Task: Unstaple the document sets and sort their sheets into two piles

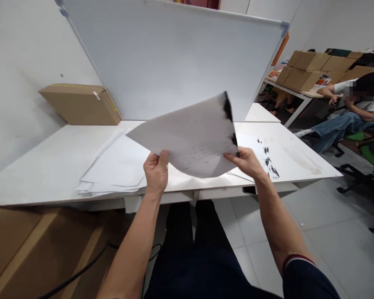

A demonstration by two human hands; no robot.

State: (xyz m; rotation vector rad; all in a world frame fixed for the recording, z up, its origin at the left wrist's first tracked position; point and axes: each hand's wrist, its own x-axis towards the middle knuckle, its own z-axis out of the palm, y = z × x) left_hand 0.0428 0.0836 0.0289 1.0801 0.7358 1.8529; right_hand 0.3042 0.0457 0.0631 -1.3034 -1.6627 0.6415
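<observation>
A large sheet of paper with black smudges along its right edge and faint streaks near the bottom is held up above the table. My left hand pinches its lower left edge between thumb and fingers. At the lower right corner, my right hand grips the same sheet, which sags between the two hands. Left of it lies a loose pile of white paper, the sheets unevenly stacked. More paper with black marks lies flat on the right, partly hidden by my right hand and the held sheet.
The white table carries a leaning whiteboard at its back and a flat cardboard box at the back left. Cardboard and a black cable are below on the left. A person sits at the right near stacked boxes.
</observation>
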